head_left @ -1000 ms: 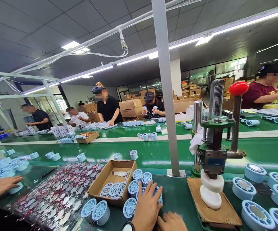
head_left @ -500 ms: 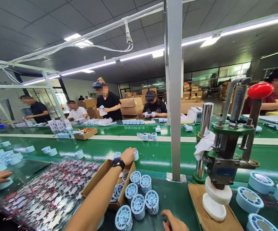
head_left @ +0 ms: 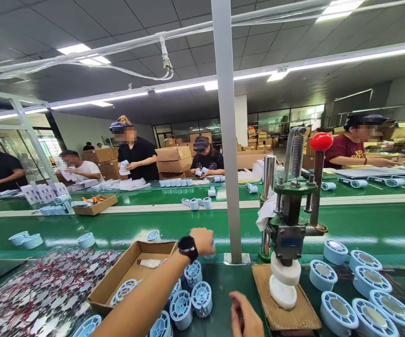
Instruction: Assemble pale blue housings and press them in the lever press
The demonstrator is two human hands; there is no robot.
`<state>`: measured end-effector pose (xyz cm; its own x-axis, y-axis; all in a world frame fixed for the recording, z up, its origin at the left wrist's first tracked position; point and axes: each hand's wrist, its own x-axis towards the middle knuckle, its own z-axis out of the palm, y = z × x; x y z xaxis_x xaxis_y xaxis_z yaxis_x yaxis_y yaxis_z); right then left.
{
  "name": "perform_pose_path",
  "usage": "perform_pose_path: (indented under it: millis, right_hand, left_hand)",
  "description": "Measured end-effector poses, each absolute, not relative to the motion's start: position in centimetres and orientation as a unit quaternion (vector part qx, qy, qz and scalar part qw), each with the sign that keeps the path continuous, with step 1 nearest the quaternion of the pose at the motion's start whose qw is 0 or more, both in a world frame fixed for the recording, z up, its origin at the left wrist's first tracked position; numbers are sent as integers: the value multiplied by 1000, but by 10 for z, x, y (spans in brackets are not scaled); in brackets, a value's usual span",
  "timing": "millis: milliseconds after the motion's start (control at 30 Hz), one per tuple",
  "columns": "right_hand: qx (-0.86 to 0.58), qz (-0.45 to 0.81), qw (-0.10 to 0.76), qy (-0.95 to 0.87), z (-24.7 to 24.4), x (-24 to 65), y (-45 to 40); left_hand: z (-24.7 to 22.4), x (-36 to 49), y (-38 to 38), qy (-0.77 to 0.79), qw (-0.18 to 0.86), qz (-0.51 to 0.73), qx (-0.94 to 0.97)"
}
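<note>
My left hand point(head_left: 202, 241), with a dark watch on its wrist, reaches over the bench edge by the grey post. Its fingers are closed around a light-blue round plastic housing point(head_left: 212, 248), mostly hidden behind them. Below that arm, several light-blue housings point(head_left: 201, 296) with spoked tops stand grouped on the bench. The arm also crosses a cardboard box point(head_left: 99, 291) holding blue spoked rings point(head_left: 126, 291) and a whitish item. My right hand point(head_left: 246, 316) hovers low, left of the press, loosely curled with thumb and fingers apart and nothing seen in it.
A hand press point(head_left: 290, 238) with a red knob and white pads stands on cardboard at right. Beyond it sit several housings with metal discs point(head_left: 336, 306). Metal discs with red wires point(head_left: 55, 285) cover the left side. A grey post point(head_left: 227, 140) rises ahead; co-workers sit or stand across the green belt.
The view has swung right. My left hand has drawn a housing from the belt edge back toward the bench and post. A co-worker's hand at far left has gone out of view.
</note>
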<state>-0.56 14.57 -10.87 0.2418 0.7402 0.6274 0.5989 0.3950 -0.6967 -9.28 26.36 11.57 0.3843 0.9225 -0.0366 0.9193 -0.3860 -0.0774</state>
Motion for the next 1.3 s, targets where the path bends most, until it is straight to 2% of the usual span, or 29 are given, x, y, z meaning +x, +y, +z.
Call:
perform_pose_path:
  millis: [133, 267, 500, 700, 833, 967, 1033, 1100, 1200, 1300]
  right_hand:
    - [-563, 72, 639, -519, -91, 8, 133]
    - [-535, 129, 615, -565, -76, 16, 117]
    - [-541, 154, 499, -659, -56, 17, 109]
    - [-540, 170, 484, -668, -37, 17, 104]
    - [-521, 180, 474, -687, -43, 32, 93]
    - [-507, 238, 461, -688, -46, 67, 72]
    - [-489, 299, 445, -688, -41, 85, 62]
    - [-483, 339, 446, -674, -35, 100, 55]
    - [-498, 338, 473, -643, -31, 108, 51]
    - [-511, 301, 482, -644, -37, 106, 52]
  left_hand:
    - [81, -49, 201, -522, 7, 140, -841]
    - [71, -42, 155, -500, 0, 133, -856]
    - [127, -189, 196, -649, 54, 79, -755]
    - [113, -276, 221, -711, -6, 119, -693]
    - [117, -291, 227, -728, 14, 48, -684]
    - [131, -276, 216, -748, 100, -97, -649]
    - [118, -247, 193, -720, 133, -190, -654]
    - [87, -208, 162, -658, 115, -237, -706]
    - [30, -148, 119, -496, -21, -226, -838]
    - [-5, -114, 104, -465, -109, -188, -858]
